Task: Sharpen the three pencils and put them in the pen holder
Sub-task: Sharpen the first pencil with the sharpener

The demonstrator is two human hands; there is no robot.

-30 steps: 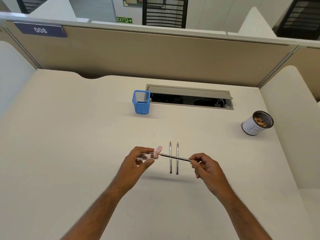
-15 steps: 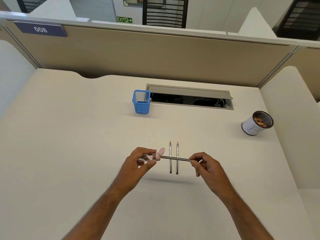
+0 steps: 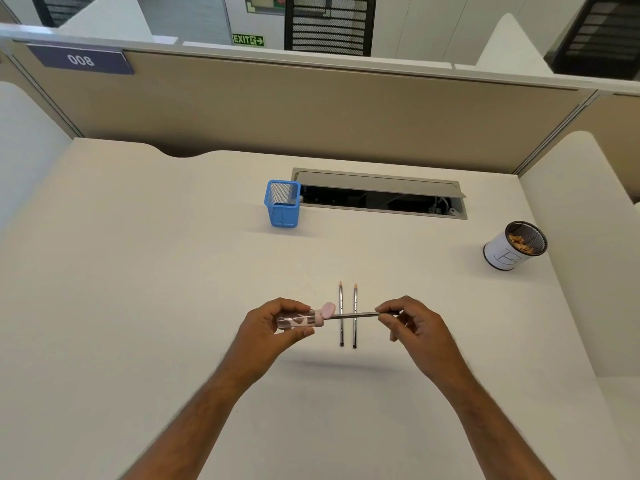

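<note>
Head view: the left hand (image 3: 273, 323) curls round a clear sharpener (image 3: 299, 320) with a pink end and an open pink cap. The right hand (image 3: 412, 323) pinches the back end of a pencil (image 3: 349, 315) whose tip sits in the sharpener's mouth; the pencil lies level above the desk (image 3: 138, 271), its shadow on the surface below. Under it two more pencils (image 3: 348, 317) lie side by side, apart, points away from the person. The blue mesh holder (image 3: 282, 204) stands farther back, just left of an open cable hatch (image 3: 381, 195), with bare desk between it and the hands. A white cup (image 3: 512, 245) of shavings stands near the right edge. Partitions wall the desk at the back and both sides.
</note>
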